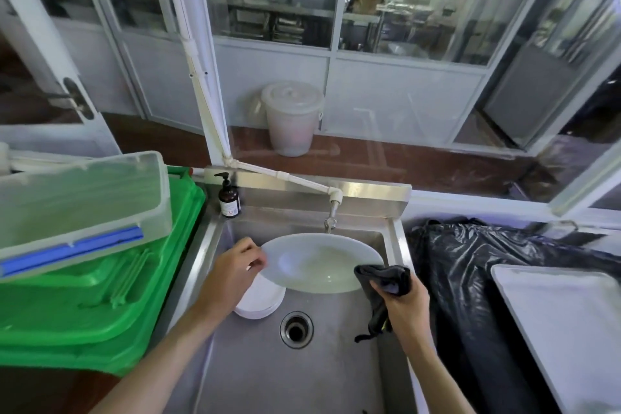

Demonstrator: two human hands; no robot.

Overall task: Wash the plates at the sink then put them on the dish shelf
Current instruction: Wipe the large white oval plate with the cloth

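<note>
A large white plate [322, 262] is held over the steel sink [302, 363], just below the tap [331, 218]. My left hand [235, 269] grips the plate's left rim. My right hand [403, 306] is closed on a dark cloth [383, 282] that touches the plate's right edge. A small stack of white plates [260, 302] lies on the sink floor, partly hidden under my left hand and the held plate. No water stream is visible from the tap.
A green dish rack [100, 306] with a clear lid [77, 205] propped on it stands left of the sink. A brown soap pump bottle [229, 200] is at the sink's back left corner. A black bag [470, 279] and a white tray [564, 323] are on the right. The drain [296, 329] is in mid-sink.
</note>
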